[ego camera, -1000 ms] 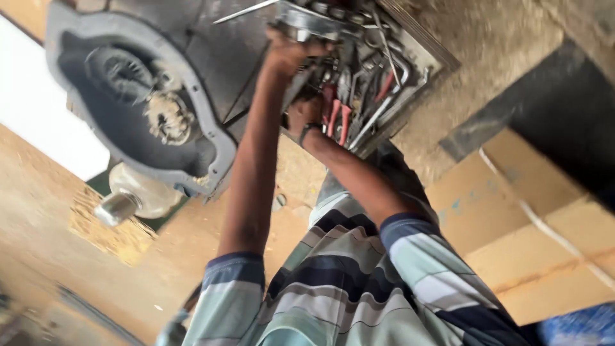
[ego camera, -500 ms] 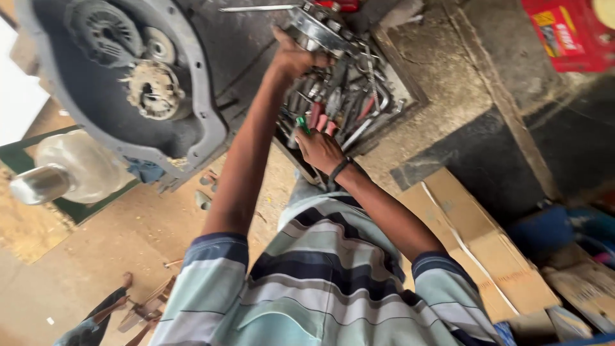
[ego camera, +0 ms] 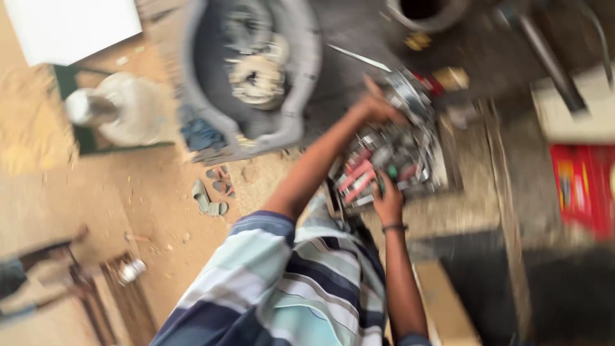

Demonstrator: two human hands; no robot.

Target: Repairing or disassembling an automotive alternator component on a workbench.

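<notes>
An open metal toolbox [ego camera: 442, 173] lies on the ground, packed with wrenches and red-handled pliers [ego camera: 355, 179]. My left hand [ego camera: 378, 107] reaches over it, fingers curled on the metal rim at the far side. My right hand [ego camera: 388, 202], a dark band on its wrist, sits at the near side of the box, closed around a small green-handled tool [ego camera: 387, 173]. Motion blur smears the picture, so the tools' shapes are unclear. My striped shirt [ego camera: 288, 288] fills the bottom of the view.
A grey round machine housing [ego camera: 250, 77] with gears inside lies left of the toolbox. A white jug [ego camera: 125, 109] stands further left. A red box [ego camera: 583, 186] is at the right, cardboard [ego camera: 442, 301] by my right arm, sandals [ego camera: 211, 195] on the dirt floor.
The view has swung round, so the housing and toolbox sit more upright in the picture. Both hands have stayed at the toolbox, the left at its far rim, the right among the tools.
</notes>
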